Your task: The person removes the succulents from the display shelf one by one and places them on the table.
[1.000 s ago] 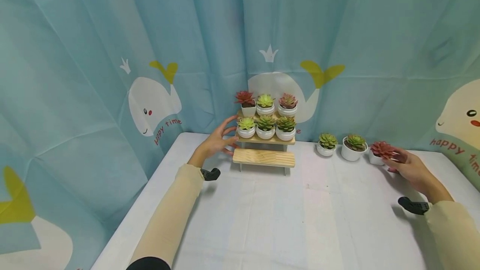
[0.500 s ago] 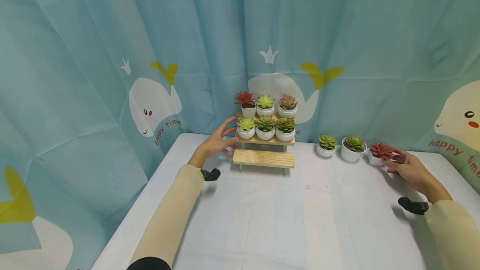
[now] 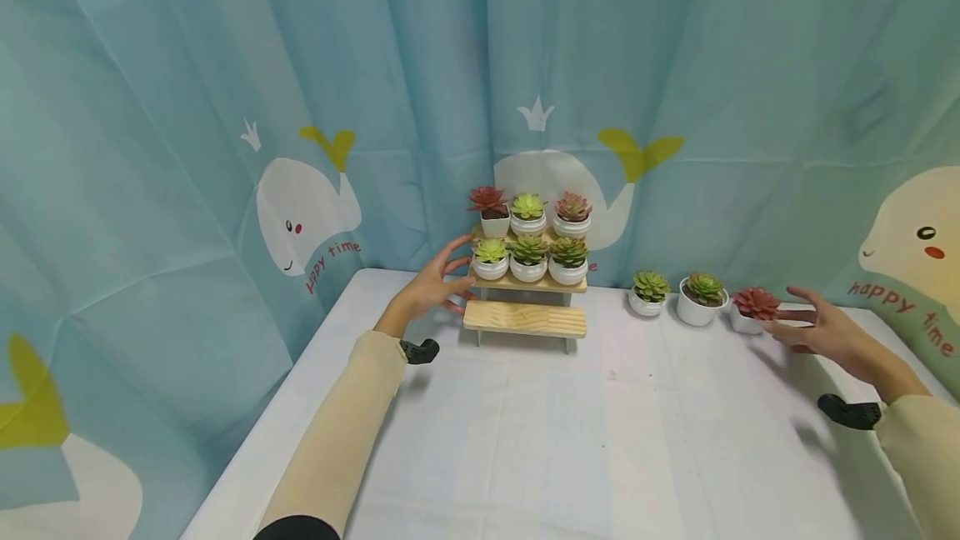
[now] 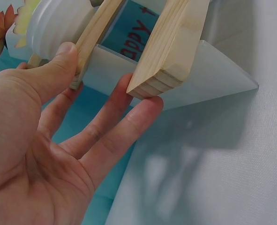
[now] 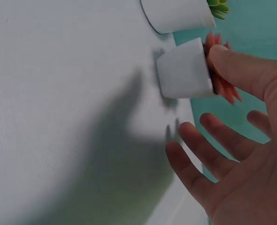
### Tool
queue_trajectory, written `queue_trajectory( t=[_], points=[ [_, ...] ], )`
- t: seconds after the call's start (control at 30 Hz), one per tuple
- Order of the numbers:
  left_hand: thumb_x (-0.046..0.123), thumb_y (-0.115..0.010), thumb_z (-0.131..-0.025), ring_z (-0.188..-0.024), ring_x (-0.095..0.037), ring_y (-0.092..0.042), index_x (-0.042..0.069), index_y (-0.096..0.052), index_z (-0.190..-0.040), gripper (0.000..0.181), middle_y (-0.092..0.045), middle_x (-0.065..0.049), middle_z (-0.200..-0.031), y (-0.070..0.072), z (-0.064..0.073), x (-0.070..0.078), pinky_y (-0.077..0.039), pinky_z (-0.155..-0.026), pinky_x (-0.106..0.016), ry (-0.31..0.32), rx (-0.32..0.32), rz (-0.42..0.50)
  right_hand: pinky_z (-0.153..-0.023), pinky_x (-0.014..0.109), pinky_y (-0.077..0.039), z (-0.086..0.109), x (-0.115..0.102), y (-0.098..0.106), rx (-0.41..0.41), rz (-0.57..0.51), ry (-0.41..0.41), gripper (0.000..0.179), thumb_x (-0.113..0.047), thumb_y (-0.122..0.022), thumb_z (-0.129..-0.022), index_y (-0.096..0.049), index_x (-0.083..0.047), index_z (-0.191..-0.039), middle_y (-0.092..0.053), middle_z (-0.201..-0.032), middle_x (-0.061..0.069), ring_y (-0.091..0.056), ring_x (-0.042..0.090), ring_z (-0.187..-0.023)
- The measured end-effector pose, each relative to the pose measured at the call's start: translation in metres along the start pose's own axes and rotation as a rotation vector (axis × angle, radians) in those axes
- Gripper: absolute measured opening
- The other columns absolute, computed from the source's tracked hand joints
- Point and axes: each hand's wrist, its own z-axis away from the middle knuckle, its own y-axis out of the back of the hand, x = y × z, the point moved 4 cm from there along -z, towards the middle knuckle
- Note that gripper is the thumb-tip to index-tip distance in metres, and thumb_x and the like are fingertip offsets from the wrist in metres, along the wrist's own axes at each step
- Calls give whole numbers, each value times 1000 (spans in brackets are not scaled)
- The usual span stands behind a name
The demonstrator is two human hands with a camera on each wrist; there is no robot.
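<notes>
A tiered wooden stand (image 3: 525, 318) carries several succulents in white pots on its two upper steps, among them a red succulent (image 3: 488, 202) at top left. My left hand (image 3: 427, 287) touches the stand's left end with spread fingers. In the left wrist view, the thumb overlaps the end of a step (image 4: 89, 47) and two fingertips meet the corner of the lower step (image 4: 164, 75). My right hand (image 3: 836, 338), fingers spread, is beside another red succulent (image 3: 756, 304). Its square white pot (image 5: 185, 70) stands on the table; the thumb overlaps the red leaves in the right wrist view.
Two green succulents, one in a small round pot (image 3: 649, 293) and one in a wider pot (image 3: 702, 300), stand between the stand and the red one. A blue whale-print curtain (image 3: 420, 48) hangs behind the white table (image 3: 555, 440).
My right hand has loosened from the red succulent and drawn slightly to the right, its fingers spreading. The left hand stays at the stand. The head view shifts slightly.
</notes>
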Motion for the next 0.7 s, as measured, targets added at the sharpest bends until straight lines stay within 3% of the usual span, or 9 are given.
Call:
queue_trajectory(
  t=[0.13,0.43,0.53,0.63,0.67,0.7],
  points=[
    [13,-64,-103,-113,-50,-64,41,-21,-163,79,-22,-14,-168,0,0,-1,-58,-78,-63,2,-4,3,-78,34,-60,5,-5,4,21,41,22,98,-28,-62,-106,13,11,-156,-24,-148,50,-50,-19,-89],
    [11,-64,-103,-119,-52,-60,41,-21,-163,79,-22,-14,-168,-1,0,0,-57,-80,-64,16,9,10,-73,23,-56,11,-30,13,62,135,69,97,-29,-62,-105,10,6,-159,-30,-148,47,-49,-20,-91],
    [12,-64,-103,-123,-51,-59,41,-21,-163,79,-21,-15,-168,-1,0,1,-58,-80,-64,17,9,8,-74,26,-57,12,-40,15,85,163,84,97,-30,-63,-105,8,6,-160,-29,-147,47,-64,9,-106],
    [12,-64,-103,-124,-50,-59,41,-21,-163,79,-21,-15,-168,-1,0,1,-57,-81,-64,16,9,7,-72,26,-56,12,-49,14,109,190,91,97,-33,-64,-104,5,6,-161,-30,-148,47,-53,50,-121],
    [12,-65,-103,-123,-49,-59,41,-21,-163,79,-21,-14,-168,-1,0,1,-58,-81,-64,16,9,8,-72,25,-56,12,-52,14,114,193,97,97,-32,-65,-104,4,6,-161,-30,-148,46,-46,59,-124],
    [12,-65,-103,-122,-49,-60,41,-21,-163,79,-21,-14,-168,-1,0,2,-58,-80,-63,15,9,8,-72,23,-56,13,-54,14,116,194,103,96,-32,-65,-104,3,5,-161,-31,-148,45,-49,55,-123]
  ],
)
